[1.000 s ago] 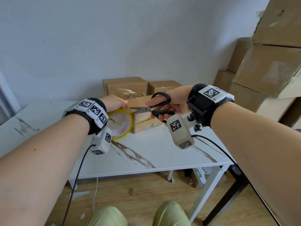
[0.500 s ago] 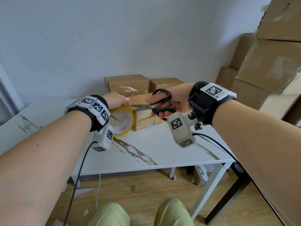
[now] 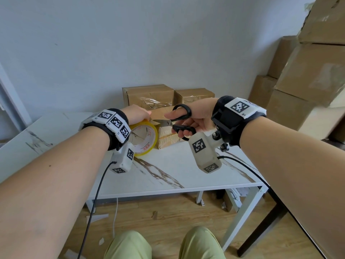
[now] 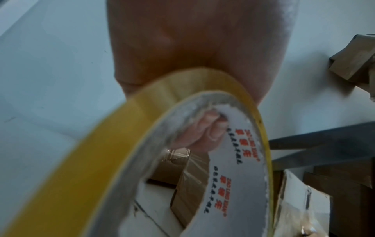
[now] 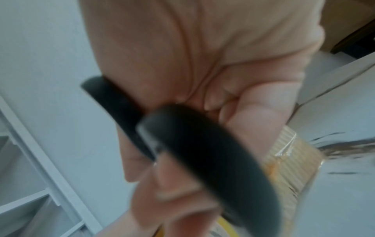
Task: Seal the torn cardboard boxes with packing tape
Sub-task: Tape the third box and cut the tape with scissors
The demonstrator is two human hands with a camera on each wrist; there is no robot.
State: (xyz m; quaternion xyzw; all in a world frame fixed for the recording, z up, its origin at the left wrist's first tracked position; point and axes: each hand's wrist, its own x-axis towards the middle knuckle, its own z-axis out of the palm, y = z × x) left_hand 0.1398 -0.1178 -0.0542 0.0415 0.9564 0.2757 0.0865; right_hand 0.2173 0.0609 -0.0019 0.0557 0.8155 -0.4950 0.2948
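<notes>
A person's left hand (image 3: 137,114) gripped a roll of yellow packing tape (image 3: 144,136), fingers curled through its core, holding it upright just above the white marbled surface (image 3: 177,171). The right hand (image 3: 196,116) held black-handled scissors (image 3: 179,121), thumb and fingers through the loops, with the blades parted and pointing toward the roll. Just behind the roll and blades lay a small cardboard box (image 3: 168,137). Two more boxes (image 3: 149,96) stood behind it against the wall.
</notes>
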